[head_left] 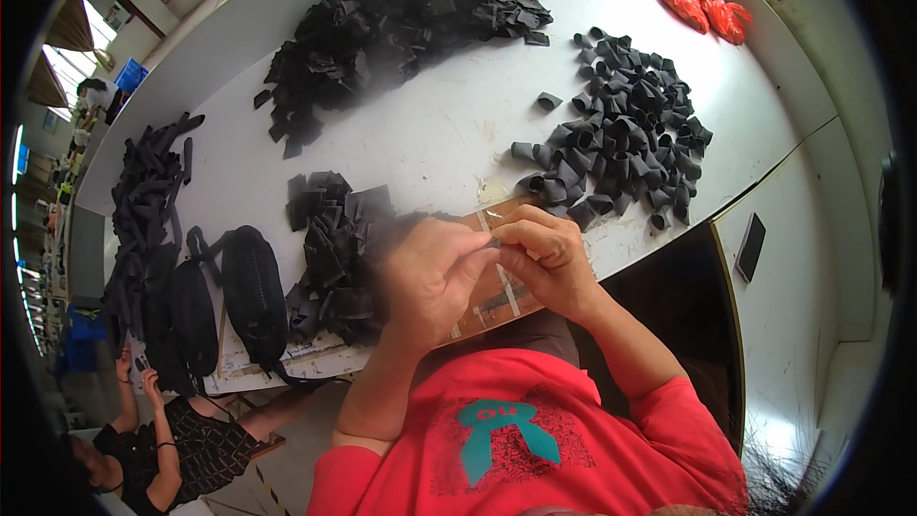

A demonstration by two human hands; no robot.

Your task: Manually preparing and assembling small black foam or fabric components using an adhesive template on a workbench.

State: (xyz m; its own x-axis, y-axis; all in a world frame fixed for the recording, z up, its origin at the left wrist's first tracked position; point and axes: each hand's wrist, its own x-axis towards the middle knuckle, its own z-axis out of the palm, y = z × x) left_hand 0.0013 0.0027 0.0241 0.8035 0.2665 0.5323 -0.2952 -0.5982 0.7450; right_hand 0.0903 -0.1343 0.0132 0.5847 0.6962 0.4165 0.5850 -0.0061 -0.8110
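My left hand [435,272] and my right hand [549,253] meet over a brown board [470,323] at the table's near edge. Both are closed in a pinch, fingertips almost touching. Between them shows a bit of a small black fabric piece [493,243], mostly hidden by the fingers. Close beside my left hand lies a heap of flat black fabric pieces [334,239], partly covered by that hand. Beyond my right hand spreads a pile of black pieces curled into loops [621,129].
A large mound of black pieces [401,24] covers the table's far side. Black pouches [253,291] and long black strips [143,191] lie leftward, near a seated co-worker [181,444]. Red plastic bags [702,10] sit far right. A phone [751,247] rests on the right-hand surface.
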